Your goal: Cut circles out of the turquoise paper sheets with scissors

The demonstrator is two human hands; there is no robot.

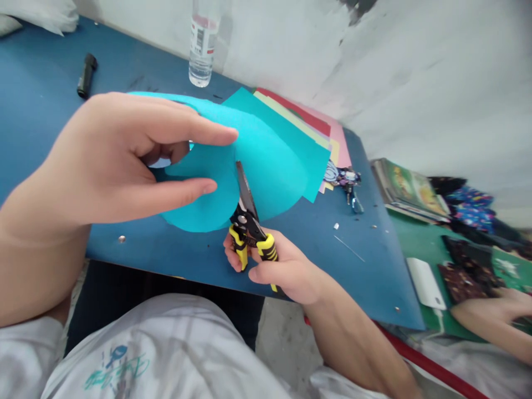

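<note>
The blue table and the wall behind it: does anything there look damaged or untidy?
The wall has a dark, ragged patch at the picture's top, perhaps where its surface flaked. On the blue table, past the scissors in the right hand, the coloured sheets lie fanned, their edges not lined up.

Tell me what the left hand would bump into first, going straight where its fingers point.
Probably the shears: the thumb of the left hand aims at their blades, though depth is unclear and it might pass above them, over the turquoise sheet.

Classroom, seemingly: blue desk (374, 277), green desk (409, 241) alongside, stacked books (413, 188), scuffed white wall (286, 55).
</note>
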